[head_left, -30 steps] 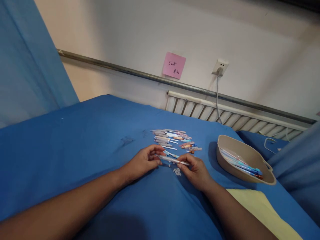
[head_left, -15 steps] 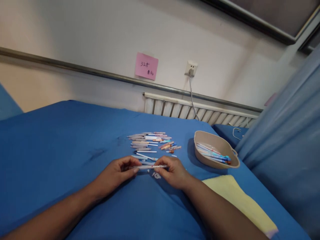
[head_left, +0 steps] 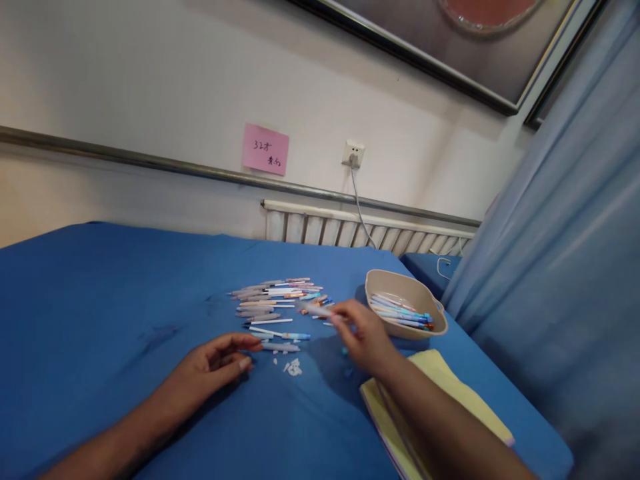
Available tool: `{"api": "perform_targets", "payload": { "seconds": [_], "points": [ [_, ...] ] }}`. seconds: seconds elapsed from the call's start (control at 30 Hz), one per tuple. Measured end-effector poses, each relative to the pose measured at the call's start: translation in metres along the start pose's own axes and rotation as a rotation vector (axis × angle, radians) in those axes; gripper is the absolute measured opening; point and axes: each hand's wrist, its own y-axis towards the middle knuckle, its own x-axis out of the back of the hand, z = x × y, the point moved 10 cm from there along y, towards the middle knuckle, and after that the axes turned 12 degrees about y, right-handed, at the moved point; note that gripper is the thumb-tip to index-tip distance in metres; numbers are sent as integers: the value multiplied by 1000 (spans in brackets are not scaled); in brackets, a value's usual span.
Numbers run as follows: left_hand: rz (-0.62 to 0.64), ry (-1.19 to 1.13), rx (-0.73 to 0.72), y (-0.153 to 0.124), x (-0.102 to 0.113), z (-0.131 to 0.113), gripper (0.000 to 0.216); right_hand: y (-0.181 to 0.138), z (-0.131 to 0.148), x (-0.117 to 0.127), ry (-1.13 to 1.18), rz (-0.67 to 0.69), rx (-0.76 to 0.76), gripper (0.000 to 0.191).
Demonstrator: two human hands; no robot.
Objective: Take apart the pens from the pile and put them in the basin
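The blue-covered table (head_left: 125, 320) carries my work, and I judge it roughly halfway, not more. One beige tray (head_left: 406, 285) near the right edge holds a bundle of finished pens (head_left: 403, 312); they overlap too much to count, perhaps eight or so. One yellow cloth (head_left: 450, 393) lies at the near right corner. The loose heap of pen parts (head_left: 280, 297) toward the far middle is the bigger lot, some twenty barrels and refills by my guess, so more is left than done. A few small white bits (head_left: 293, 367), four or five, lie near the front.

My right hand (head_left: 363, 333) is lifted between heap and tray, its fingers pinched on one pen (head_left: 320, 310); it is blurred. My left hand (head_left: 215, 363) rests on the cloth, fingers loosely curled, clamped on nothing, fingertips just beside a loose grey barrel (head_left: 280, 347).
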Motion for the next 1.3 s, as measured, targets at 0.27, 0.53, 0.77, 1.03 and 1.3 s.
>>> {"api": "perform_targets", "payload": {
  "seconds": [0.27,0.53,0.77,1.03,1.3],
  "points": [
    [8,-28,-2,3,-2,-4,36,-18,-163,140,-486,38,-574,15],
    [8,-48,-15,5,3,-3,36,-18,-196,122,-573,142,-631,9],
    [29,-81,4,-1,-3,-4,34,1,-163,109,-541,71,-558,13],
    [-32,-152,-4,2,3,5,30,30,-22,6,231,-204,-239,18],
    [-228,-188,5,7,38,14,33,-7,-38,-78,106,-25,-240,14]
  ]
}}
